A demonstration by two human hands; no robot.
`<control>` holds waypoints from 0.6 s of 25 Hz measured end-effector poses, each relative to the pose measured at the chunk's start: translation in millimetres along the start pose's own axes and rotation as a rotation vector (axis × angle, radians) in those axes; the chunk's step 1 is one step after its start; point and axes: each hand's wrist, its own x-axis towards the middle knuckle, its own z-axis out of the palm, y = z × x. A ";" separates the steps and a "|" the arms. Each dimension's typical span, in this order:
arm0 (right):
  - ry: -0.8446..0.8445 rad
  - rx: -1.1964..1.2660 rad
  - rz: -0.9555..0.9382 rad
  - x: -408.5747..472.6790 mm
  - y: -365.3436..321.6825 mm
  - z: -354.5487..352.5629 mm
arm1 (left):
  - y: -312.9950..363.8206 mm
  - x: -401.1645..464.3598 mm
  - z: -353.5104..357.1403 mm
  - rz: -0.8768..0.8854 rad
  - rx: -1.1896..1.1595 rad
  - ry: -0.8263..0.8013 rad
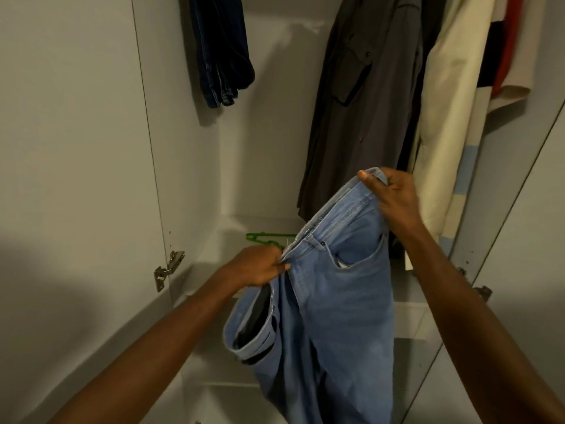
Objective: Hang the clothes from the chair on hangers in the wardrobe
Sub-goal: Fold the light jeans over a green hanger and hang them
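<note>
A pair of light blue jeans [330, 301] hangs by its waistband in front of the open wardrobe. My left hand [256, 266] pinches the waistband at its lower left end. My right hand [394, 197] grips the waistband's upper right end, higher up. The legs drop out of the bottom of the view. A green hanger [266, 238] lies on the white wardrobe shelf [214, 252] just behind my left hand, partly hidden by the jeans.
Dark blue jeans [223, 53] hang at the upper left inside the wardrobe. A grey shirt [357, 102] and a cream garment [449, 117] hang at the right. The left door [73, 148] stands open, with its hinge [168, 269] beside my left forearm.
</note>
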 end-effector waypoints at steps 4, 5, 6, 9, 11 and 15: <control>0.071 -0.046 0.067 -16.5 17.1 -21.4 | 6.6 9.9 -41.1 -0.174 -0.303 0.001; 0.069 -0.042 0.079 -23.6 24.7 -25.5 | 9.4 11.0 -47.5 -0.251 -0.454 0.033; 0.053 -0.045 0.096 -32.3 33.6 -28.7 | 14.0 9.7 -53.7 -0.325 -0.592 0.055; -0.033 -0.118 0.128 -65.5 51.7 -26.5 | 22.6 10.6 -64.5 -0.462 -0.795 0.053; -0.071 -0.186 0.094 -91.1 56.7 -14.0 | 27.0 12.3 -65.7 -0.531 -0.821 0.075; -0.113 -0.347 -0.178 -136.4 69.5 23.0 | 40.2 9.8 -70.0 -0.615 -0.941 0.190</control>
